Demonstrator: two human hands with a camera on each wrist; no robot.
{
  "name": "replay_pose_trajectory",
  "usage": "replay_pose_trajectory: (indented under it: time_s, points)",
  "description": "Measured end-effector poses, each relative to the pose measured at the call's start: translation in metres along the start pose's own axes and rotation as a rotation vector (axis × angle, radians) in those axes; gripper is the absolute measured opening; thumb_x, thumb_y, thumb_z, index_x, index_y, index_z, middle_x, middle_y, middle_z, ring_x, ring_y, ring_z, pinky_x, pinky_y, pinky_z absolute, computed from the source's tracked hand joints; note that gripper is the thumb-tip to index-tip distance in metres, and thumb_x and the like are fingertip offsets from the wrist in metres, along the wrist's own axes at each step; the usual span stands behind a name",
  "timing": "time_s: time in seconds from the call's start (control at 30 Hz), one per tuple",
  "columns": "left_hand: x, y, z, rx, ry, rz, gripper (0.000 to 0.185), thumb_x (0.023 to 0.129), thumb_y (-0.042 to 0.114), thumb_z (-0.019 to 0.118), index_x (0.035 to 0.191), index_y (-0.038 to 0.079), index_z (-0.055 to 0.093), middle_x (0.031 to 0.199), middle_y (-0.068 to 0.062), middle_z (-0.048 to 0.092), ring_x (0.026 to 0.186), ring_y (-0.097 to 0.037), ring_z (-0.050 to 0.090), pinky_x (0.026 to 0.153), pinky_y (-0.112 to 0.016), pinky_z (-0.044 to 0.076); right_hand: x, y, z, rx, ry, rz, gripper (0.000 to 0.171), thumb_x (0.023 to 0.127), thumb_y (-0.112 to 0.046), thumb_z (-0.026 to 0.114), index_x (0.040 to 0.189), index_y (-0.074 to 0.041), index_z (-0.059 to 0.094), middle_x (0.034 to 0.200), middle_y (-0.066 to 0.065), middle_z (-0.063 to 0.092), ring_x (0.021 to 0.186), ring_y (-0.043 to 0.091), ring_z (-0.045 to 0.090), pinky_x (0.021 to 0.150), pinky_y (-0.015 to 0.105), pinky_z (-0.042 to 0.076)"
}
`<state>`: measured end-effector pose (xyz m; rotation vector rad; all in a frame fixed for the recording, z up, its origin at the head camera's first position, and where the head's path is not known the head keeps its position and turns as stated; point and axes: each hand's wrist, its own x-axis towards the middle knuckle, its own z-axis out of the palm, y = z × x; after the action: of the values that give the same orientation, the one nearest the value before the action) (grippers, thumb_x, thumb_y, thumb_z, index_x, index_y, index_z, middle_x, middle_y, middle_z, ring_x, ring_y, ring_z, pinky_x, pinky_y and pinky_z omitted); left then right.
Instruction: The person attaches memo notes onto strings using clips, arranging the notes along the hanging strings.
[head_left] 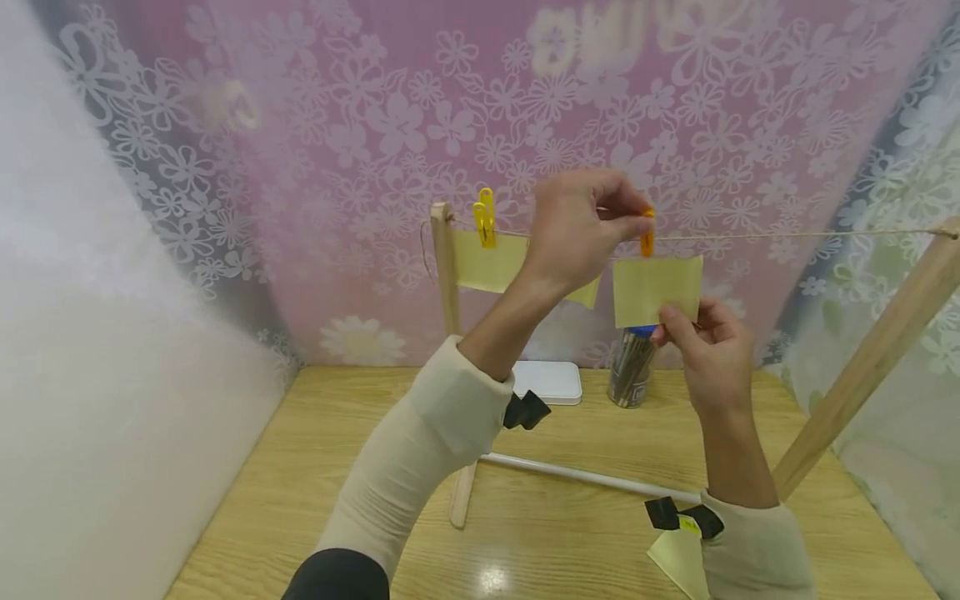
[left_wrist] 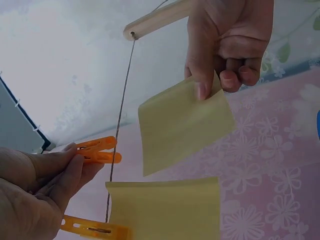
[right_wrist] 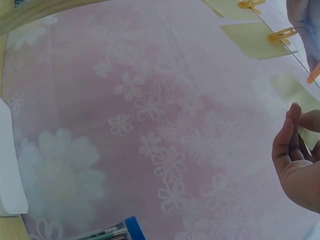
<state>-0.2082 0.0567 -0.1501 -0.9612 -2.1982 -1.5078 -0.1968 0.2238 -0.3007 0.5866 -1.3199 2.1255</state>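
Clip pinched in my left hand at the string; my right hand pinches the note below.

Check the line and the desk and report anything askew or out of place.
One thing: a yellow note lies at the desk's near edge, away from the string. Otherwise nothing stands out. The left hand pinches an orange peg at the string; the right hand holds a note up beneath it.

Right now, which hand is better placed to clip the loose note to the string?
The left hand: it pinches the orange clothespin at the string, while the right hand only holds the yellow note below.
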Motion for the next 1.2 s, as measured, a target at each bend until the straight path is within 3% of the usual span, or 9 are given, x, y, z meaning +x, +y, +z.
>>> replay_pose_trajectory:
  time_s: [0.23,0.77,0.9,1.1,1.2]
  points:
    - [0.0,0.001,0.004,0.021,-0.035,-0.066,0.007,0.074,0.004,0.068,0.079,0.004,0.064,0.077,-0.001,0.062,0.07,-0.005,0.058,0.062,-0.011,0.045,0.005,-0.003,0.006,0.037,-0.006,0.003,0.016,0.079,0.014,0.053,0.094,0.018,0.052,0.075,0.015,0.057,0.057,0.02,0.054,0.058,0.025,0.049]
    - [0.0,0.0,0.008,0.061,-0.068,-0.092,0.017,0.074,0.007,0.07,0.09,0.003,0.066,0.082,0.0,0.063,0.072,-0.003,0.059,0.064,-0.01,0.044,0.005,-0.002,0.014,0.093,-0.033,0.008,0.018,0.08,0.015,0.051,0.098,0.017,0.051,0.077,0.016,0.055,0.059,0.02,0.055,0.058,0.023,0.049]
    - [-0.002,0.002,0.009,0.062,-0.068,-0.108,0.025,0.073,0.007,0.07,0.097,0.002,0.065,0.09,-0.002,0.064,0.078,-0.003,0.06,0.065,-0.009,0.044,0.005,-0.003,0.015,0.1,-0.037,0.007,0.017,0.08,0.016,0.051,0.097,0.017,0.051,0.076,0.016,0.055,0.059,0.02,0.055,0.058,0.023,0.048]
    - [-0.004,0.003,0.007,0.071,-0.076,-0.127,0.047,0.073,0.01,0.07,0.118,0.006,0.055,0.118,0.001,0.055,0.102,-0.003,0.053,0.076,-0.009,0.042,0.005,-0.004,0.015,0.08,-0.027,0.013,0.016,0.08,0.015,0.051,0.096,0.017,0.052,0.074,0.015,0.055,0.058,0.019,0.054,0.058,0.023,0.048]
    - [-0.005,0.004,0.004,0.064,-0.08,-0.108,0.05,0.074,0.011,0.07,0.121,0.008,0.053,0.121,0.002,0.053,0.106,-0.001,0.05,0.079,-0.009,0.04,0.005,-0.004,0.014,0.058,-0.028,0.015,0.017,0.08,0.014,0.052,0.097,0.016,0.052,0.074,0.015,0.054,0.058,0.019,0.054,0.058,0.023,0.048]
